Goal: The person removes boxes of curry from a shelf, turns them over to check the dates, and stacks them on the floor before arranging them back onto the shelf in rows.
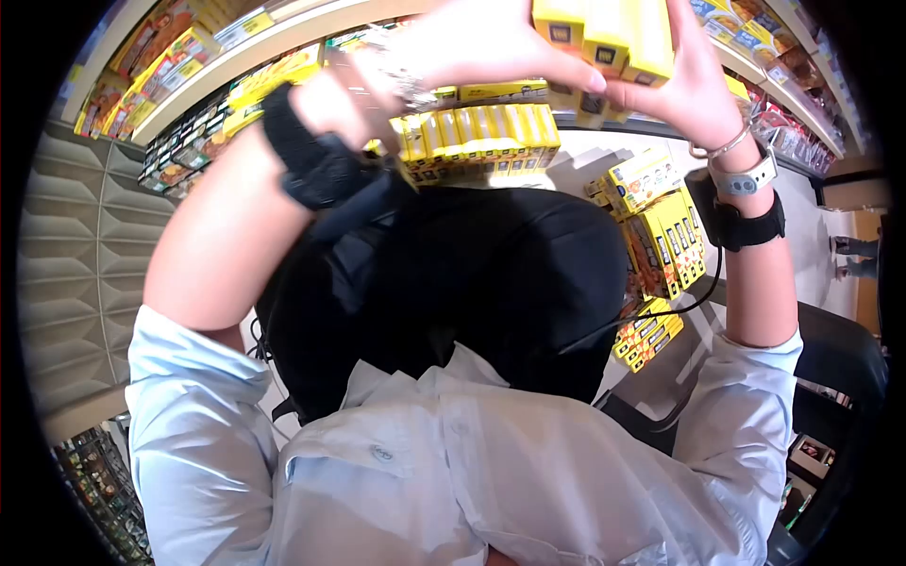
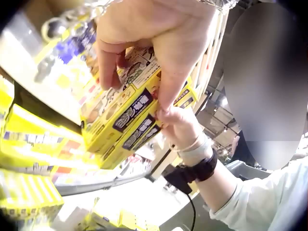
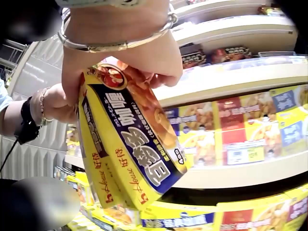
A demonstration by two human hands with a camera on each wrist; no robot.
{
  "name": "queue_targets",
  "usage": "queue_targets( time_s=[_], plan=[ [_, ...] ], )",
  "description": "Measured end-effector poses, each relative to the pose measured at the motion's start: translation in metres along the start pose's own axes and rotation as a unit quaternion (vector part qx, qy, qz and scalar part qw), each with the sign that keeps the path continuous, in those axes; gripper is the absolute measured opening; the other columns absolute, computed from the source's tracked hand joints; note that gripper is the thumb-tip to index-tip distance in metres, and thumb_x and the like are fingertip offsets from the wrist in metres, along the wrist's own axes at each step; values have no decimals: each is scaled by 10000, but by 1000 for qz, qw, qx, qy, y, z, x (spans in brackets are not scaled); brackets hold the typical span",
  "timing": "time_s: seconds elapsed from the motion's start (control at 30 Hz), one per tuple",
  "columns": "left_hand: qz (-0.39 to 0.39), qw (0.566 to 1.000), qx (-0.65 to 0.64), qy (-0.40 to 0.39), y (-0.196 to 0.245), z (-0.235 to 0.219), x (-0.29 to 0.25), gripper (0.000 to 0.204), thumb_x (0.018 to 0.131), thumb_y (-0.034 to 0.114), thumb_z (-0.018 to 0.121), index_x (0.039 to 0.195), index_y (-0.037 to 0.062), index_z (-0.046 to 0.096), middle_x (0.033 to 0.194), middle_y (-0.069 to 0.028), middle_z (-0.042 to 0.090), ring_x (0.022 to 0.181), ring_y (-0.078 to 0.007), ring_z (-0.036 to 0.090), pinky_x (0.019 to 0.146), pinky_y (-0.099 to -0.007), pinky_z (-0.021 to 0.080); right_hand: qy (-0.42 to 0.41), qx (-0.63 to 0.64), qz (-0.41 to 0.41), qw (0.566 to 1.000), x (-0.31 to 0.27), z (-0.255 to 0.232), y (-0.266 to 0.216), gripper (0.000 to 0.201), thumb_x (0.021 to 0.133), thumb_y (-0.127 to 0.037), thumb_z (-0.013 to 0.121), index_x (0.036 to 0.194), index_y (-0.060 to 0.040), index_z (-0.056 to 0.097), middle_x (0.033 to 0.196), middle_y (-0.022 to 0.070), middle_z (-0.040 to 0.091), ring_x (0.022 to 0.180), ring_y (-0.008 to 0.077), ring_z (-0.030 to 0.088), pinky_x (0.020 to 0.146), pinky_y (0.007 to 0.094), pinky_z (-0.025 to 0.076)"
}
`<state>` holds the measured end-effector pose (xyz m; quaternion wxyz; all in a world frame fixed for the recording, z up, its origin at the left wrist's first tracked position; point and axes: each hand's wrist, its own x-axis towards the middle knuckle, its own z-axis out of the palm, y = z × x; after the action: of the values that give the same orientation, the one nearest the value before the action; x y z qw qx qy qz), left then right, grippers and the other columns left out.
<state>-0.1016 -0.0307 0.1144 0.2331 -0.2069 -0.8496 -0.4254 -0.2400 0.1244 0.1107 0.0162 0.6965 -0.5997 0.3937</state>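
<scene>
Yellow boxes (image 2: 126, 115) partly behind both hands (image 2: 156, 36)

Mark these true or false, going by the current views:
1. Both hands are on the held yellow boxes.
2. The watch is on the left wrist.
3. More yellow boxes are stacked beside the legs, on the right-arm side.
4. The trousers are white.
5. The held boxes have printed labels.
1. True. The left hand and right hand both grip the yellow boxes.
2. False. The watch is on the right wrist, near a silver bangle.
3. True. The stacked boxes sit beside the legs on that side.
4. False. The trousers are black.
5. True. Large characters show on the one seen from the right wrist.
</scene>
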Motion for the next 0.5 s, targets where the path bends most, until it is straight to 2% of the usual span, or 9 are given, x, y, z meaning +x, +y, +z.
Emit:
queue_targets(
  time_s=[0.03,0.07,0.1,0.17,0.2,0.23,0.33,0.43,0.5],
  plan=[
    [-94,990,-103,17,-22,18,8,661,618,94,754,1173,6,406,1095,-121,480,1044,-209,460,916,-321,373,-18,9,62,998,-11,-3,10,868,583,-175,770,1266,-29,253,1165,157,425,1101,235,428,952,353,328],
    [-111,986,-123,12,-38,34,14,729,637,94,740,1232,32,322,1169,-117,428,1093,-219,418,939,-317,351,-23,-43,134,990,-24,-6,29,906,572,-146,791,1280,-34,237,1116,106,475,1031,199,495,865,320,422],
    [-128,981,-143,8,-53,50,18,801,657,94,727,1290,57,239,1244,-114,376,1141,-229,375,963,-313,330,-8,-49,99,994,-36,-3,41,795,610,-155,779,1237,-20,310,1095,101,504,1026,179,499,877,305,415],
    [-133,986,-90,46,-95,80,19,814,578,170,810,1200,-10,317,1107,-131,473,1061,-205,471,894,-323,408,-20,-31,143,989,-57,0,70,781,592,-171,794,1194,3,328,1094,135,514,1028,211,527,873,310,434],
    [-123,991,-37,47,-110,95,20,927,563,160,815,1238,-12,204,1130,-124,441,1103,-186,431,907,-314,400,-6,-16,146,989,-68,6,83,778,602,-153,788,1200,-2,313,1078,134,523,1044,213,523,869,313,439],
    [-134,989,-38,49,-116,106,19,898,567,145,805,1231,-10,220,1141,-128,435,1112,-191,425,915,-313,393,-21,18,172,985,-76,10,95,797,595,-157,793,1202,-9,299,1078,144,523,1036,223,532,853,318,451],
    [-146,974,-155,73,-146,139,9,871,575,117,786,1229,-3,223,1156,-144,423,1112,-197,428,915,-317,391,-41,-10,242,969,-94,22,114,843,562,-141,800,1206,-17,270,1101,167,508,1047,253,525,855,324,444],
    [-233,969,-73,41,-163,154,4,811,545,190,791,1135,-34,282,1068,-194,471,1026,-263,512,851,-326,435,-111,21,307,945,-113,36,146,893,551,-104,789,1258,-52,246,1147,156,471,1042,249,497,906,328,397],
    [-205,963,169,-48,-160,156,9,774,606,260,737,1189,2,297,1115,-182,478,1031,-281,507,853,-337,430,-121,5,293,949,-124,45,169,930,559,-84,768,1294,-47,199,1151,174,461,1001,259,519,872,328,420]
  ],
)
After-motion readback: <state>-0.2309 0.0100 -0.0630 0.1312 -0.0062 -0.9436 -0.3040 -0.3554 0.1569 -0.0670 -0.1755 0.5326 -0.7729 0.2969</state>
